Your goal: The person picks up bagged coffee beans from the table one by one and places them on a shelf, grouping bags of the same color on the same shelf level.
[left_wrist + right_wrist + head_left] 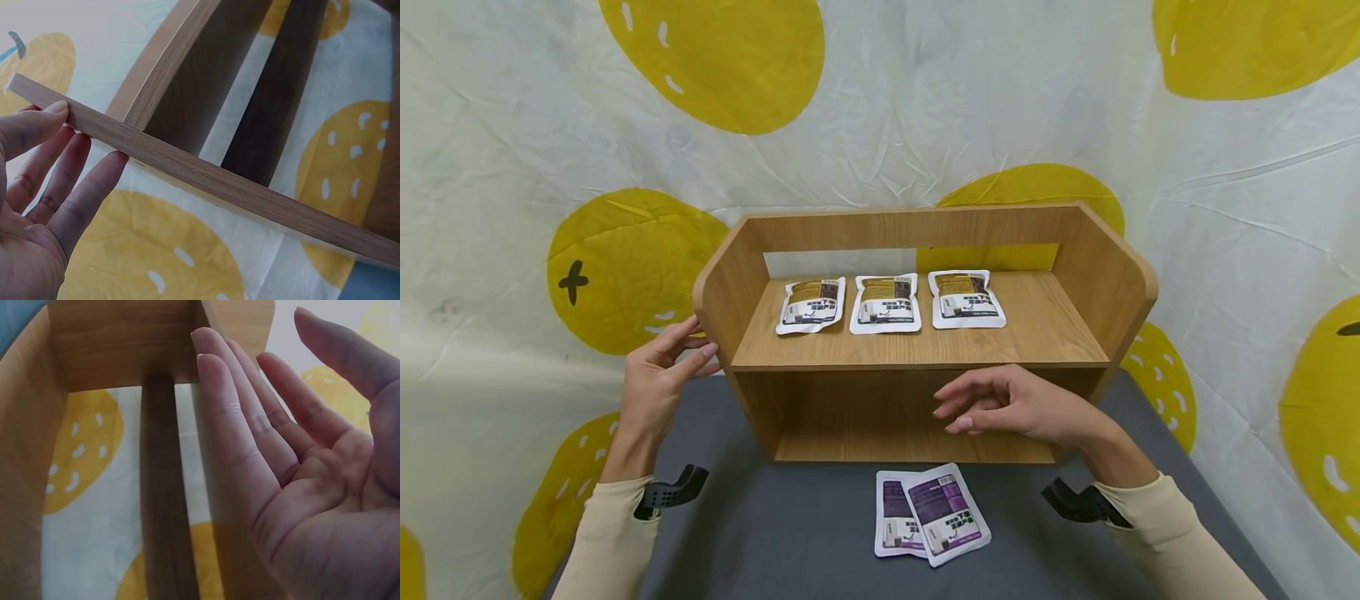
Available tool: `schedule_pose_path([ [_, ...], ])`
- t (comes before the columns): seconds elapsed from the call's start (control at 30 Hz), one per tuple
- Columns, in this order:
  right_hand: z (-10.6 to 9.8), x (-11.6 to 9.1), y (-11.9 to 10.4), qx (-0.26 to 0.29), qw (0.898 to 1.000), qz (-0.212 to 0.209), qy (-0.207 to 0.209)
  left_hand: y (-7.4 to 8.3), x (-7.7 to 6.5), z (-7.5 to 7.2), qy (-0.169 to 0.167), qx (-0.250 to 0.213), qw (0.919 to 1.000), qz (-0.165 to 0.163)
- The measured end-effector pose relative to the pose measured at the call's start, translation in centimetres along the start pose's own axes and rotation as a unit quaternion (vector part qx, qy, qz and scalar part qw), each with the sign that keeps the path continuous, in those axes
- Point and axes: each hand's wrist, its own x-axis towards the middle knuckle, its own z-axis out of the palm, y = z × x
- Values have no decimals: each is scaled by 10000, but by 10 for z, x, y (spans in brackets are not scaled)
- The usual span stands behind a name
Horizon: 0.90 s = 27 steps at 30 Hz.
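A two-level wooden shelf (917, 357) stands on the dark table. My left hand (658, 375) holds the edge of its left side panel (187, 172), with the thumb on the front edge and the fingers against the outer side. My right hand (1022, 406) hovers in front of the lower level with relaxed fingers, holding nothing; its palm (312, 512) shows in the right wrist view. Three white pouches with brown-gold labels lie in a row on the upper board: a left pouch (811, 306), a middle pouch (885, 305) and a right pouch (966, 300).
Two purple-labelled pouches lie on the table (760, 533) before the shelf, the right pouch (947, 515) overlapping the left pouch (895, 517). A pale curtain (887, 108) with yellow fruit shapes hangs behind. An open gap runs beneath the shelf's top back rail (910, 227).
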Motion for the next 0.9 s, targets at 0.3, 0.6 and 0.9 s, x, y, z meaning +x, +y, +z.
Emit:
schedule_pose_path([
  [0.3, 5, -2, 34, -236, 9995, -16, -196, -1, 1, 0, -50, -6, 10000, 66],
  [0.6, 14, 1, 67, 109, 9996, 170, -193, -1, 2, 0, -51, -154, 9998, 74],
  [0.9, 23, 3, 96, 285, 9978, 591, 105, -2, 1, 0, -52, -218, 9997, 82],
])
